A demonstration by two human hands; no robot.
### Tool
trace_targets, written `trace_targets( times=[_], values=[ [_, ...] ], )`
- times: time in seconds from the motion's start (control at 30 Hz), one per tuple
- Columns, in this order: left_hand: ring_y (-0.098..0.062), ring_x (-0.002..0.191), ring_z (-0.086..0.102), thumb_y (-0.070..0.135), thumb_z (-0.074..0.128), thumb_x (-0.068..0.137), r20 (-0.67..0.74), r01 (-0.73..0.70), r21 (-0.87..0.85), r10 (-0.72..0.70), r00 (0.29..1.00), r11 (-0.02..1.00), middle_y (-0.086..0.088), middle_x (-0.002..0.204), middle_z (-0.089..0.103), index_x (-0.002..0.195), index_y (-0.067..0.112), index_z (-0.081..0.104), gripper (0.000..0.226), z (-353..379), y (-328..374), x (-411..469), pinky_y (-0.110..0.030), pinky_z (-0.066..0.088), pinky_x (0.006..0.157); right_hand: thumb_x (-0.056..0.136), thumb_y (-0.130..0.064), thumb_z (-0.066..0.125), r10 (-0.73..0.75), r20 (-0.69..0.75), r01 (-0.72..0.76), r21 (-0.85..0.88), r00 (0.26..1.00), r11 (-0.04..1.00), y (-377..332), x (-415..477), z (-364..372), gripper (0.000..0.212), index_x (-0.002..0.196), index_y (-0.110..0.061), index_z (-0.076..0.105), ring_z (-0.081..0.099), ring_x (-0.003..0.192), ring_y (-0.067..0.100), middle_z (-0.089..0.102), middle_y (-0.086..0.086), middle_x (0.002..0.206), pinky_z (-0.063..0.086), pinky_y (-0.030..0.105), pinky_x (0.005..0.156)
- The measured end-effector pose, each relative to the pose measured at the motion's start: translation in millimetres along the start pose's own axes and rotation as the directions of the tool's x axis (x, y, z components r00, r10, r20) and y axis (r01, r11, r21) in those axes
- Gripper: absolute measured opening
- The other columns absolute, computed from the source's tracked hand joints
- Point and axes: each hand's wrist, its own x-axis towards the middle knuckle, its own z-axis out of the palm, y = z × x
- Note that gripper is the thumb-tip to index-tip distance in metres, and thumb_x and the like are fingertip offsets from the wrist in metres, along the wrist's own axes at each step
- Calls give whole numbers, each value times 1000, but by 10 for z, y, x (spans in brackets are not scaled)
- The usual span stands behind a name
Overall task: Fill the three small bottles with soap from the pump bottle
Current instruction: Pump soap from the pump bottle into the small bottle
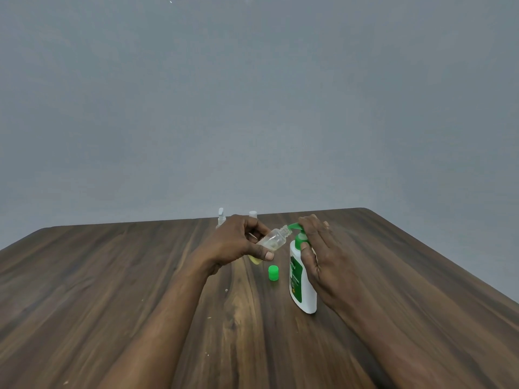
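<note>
Pump bottle (302, 279), white with a green label and green pump head (295, 226), stands upright on the wooden table (112, 276), right of its middle. Your right hand (317, 248) lies over the pump head, fingers nearly straight and close together, thumb down beside the neck. Your left hand (233, 242) pinches the small clear bottle (273, 240) between thumb and curled fingers. It is tilted, with its open threaded neck just under the nozzle and a little yellow liquid at its low end. A loose green cap (273, 273) sits on the table just left of the pump bottle. By the far edge, partly hidden behind your left hand, stand a small capped bottle (253, 214) and another small bottle (221, 217). Bare wood runs out to the left edge and the near edge.
</note>
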Motion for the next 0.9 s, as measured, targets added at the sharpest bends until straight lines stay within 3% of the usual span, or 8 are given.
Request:
trace_targets(
  times=[0.23, 0.4, 0.53, 0.7, 0.83, 0.9],
  values=[
    [-18, 82, 64, 9, 93, 64, 4, -11, 6, 11, 1000, 1000, -18, 99, 72, 92, 21, 75, 36, 32, 24, -11, -32, 52, 78, 94, -11, 52, -24, -21, 24, -2, 999, 1000, 23, -15, 28, 41, 135, -6, 50, 38, 135, 15, 50, 9, 140, 20, 26, 115],
    [-10, 76, 63, 6, 93, 63, 5, -7, -18, 7, 1000, 1000, -1, 84, 71, 91, 21, 76, 35, 19, 10, -5, -24, 52, 71, 96, -27, 35, -19, -29, 19, 2, 999, 1000, 16, -15, 21, 47, 139, -10, 46, 34, 137, 11, 46, 3, 143, 21, 26, 116],
    [-11, 75, 63, 7, 93, 63, 1, -7, -24, 7, 1000, 1000, 2, 80, 70, 89, 22, 77, 34, 4, 0, -7, -27, 52, 73, 95, -31, 31, -9, -43, 10, 5, 999, 1000, 5, -11, 18, 51, 139, -11, 45, 30, 137, 7, 45, 3, 144, 19, 23, 116],
    [-11, 76, 64, 10, 94, 62, -3, -17, 1, 17, 1000, 1000, 1, 83, 71, 91, 21, 77, 36, 12, 10, -1, -28, 53, 74, 98, -17, 45, -9, -2, 9, 15, 1000, 1000, 27, -17, 36, 42, 139, -11, 45, 34, 138, 12, 45, 4, 145, 19, 26, 117],
    [-6, 73, 64, 11, 94, 63, 7, -10, 13, 10, 1000, 1000, 6, 81, 72, 91, 24, 76, 35, 24, 2, 4, -22, 52, 70, 97, -31, 30, -15, 33, 16, -9, 999, 1000, 20, -16, 28, 48, 138, -11, 46, 34, 138, 12, 47, 3, 143, 24, 31, 117],
    [-4, 72, 63, 12, 94, 63, 5, -10, 15, 10, 1000, 1000, 9, 78, 71, 91, 25, 76, 36, 22, -1, 7, -21, 52, 69, 98, -27, 36, 0, 25, 0, 4, 1000, 1000, 18, -14, 20, 44, 139, -12, 45, 32, 139, 11, 45, 3, 145, 23, 30, 117]
  ],
)
